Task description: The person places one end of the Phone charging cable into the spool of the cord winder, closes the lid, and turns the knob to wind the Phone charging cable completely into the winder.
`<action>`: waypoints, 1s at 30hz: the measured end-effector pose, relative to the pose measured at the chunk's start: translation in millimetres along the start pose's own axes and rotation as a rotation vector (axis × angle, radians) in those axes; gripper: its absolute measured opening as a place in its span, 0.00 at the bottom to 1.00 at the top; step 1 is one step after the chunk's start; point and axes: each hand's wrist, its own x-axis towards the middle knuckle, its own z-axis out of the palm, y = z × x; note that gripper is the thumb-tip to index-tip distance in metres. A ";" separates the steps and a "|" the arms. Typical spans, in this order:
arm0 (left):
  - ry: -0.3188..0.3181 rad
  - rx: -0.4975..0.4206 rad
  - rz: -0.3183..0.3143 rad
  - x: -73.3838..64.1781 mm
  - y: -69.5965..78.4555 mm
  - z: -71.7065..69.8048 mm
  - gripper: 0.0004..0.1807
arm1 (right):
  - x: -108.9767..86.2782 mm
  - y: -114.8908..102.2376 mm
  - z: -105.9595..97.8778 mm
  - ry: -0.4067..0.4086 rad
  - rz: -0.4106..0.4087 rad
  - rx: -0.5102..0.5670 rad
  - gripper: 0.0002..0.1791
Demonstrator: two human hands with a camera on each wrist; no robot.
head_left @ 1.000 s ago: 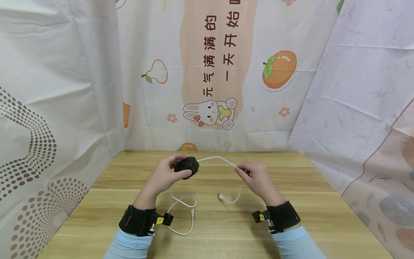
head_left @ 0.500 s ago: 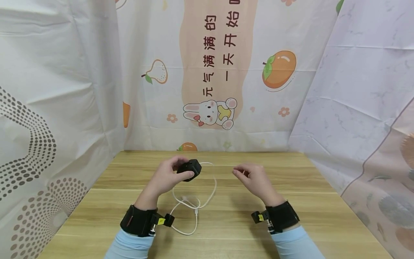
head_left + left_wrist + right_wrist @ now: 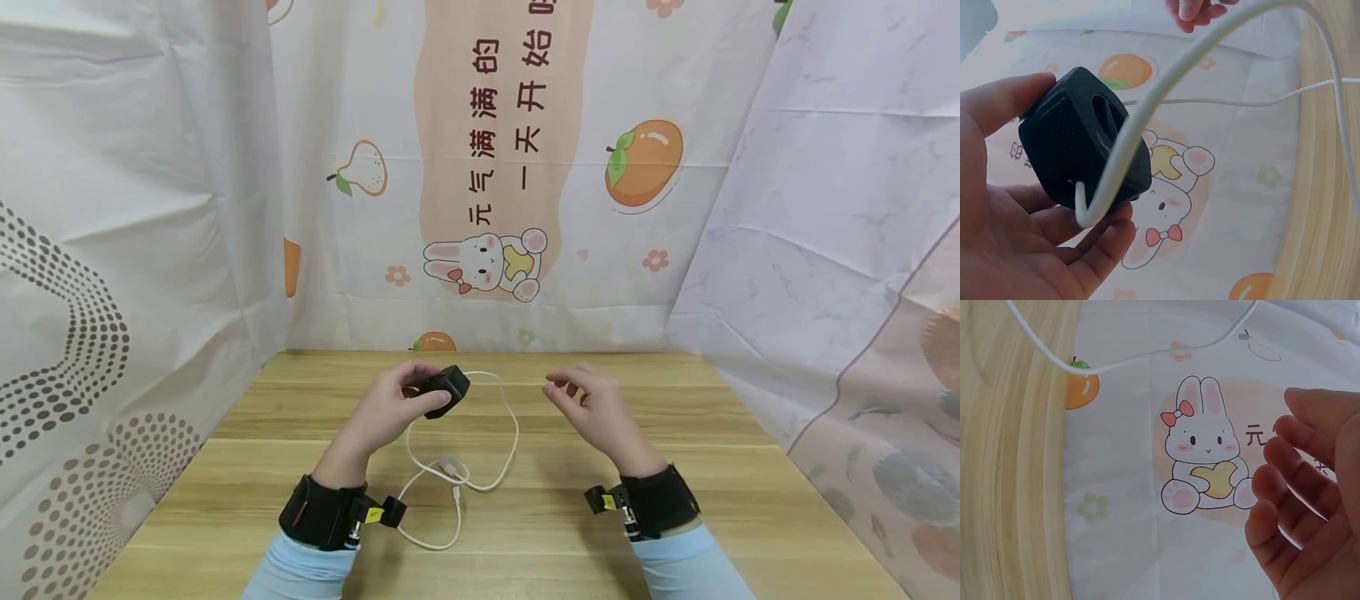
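Note:
A black many-sided cable winder (image 3: 447, 390) is held up over the table by my left hand (image 3: 384, 410), thumb and fingers gripping its sides. In the left wrist view, the winder (image 3: 1082, 140) has a round recess with a bar across it, and a white cable (image 3: 1132, 134) comes out through a small hole. More cable leaves the far side and loops down to the tabletop. Two white plugs lie near each other there, a USB plug (image 3: 448, 468) and a slimmer plug (image 3: 457, 493). My right hand (image 3: 596, 408) hovers right of the cable loop, fingers loosely bent, holding nothing.
A wooden table (image 3: 540, 542) lies under both hands. A printed curtain (image 3: 585, 317) hangs behind its far edge, with more cloth at both sides. Each forearm wears a black wrist strap (image 3: 660, 500) with a small camera.
My right hand has let go of the cable and its fingers have loosened apart. The freed cable dropped and its USB plug swung left onto the tabletop. My left hand shifted slightly right with the winder.

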 end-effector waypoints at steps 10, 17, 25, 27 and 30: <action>-0.017 -0.076 0.009 3.8 3.0 1.8 0.20 | 7.8 -11.4 3.7 0.001 -0.015 0.016 0.11; -0.024 0.039 0.038 8.4 0.3 8.5 0.23 | 17.3 -22.8 20.8 -0.081 -0.036 0.016 0.18; -0.071 0.145 0.108 -0.6 28.4 15.6 0.23 | 16.9 -23.6 38.7 -0.110 -0.093 -0.015 0.16; -0.094 0.150 0.129 -1.0 32.3 16.8 0.23 | 16.7 -22.4 41.5 -0.102 -0.116 -0.012 0.12; -0.101 0.155 0.152 1.3 29.5 17.9 0.23 | 17.8 -20.6 44.6 -0.082 -0.149 -0.002 0.08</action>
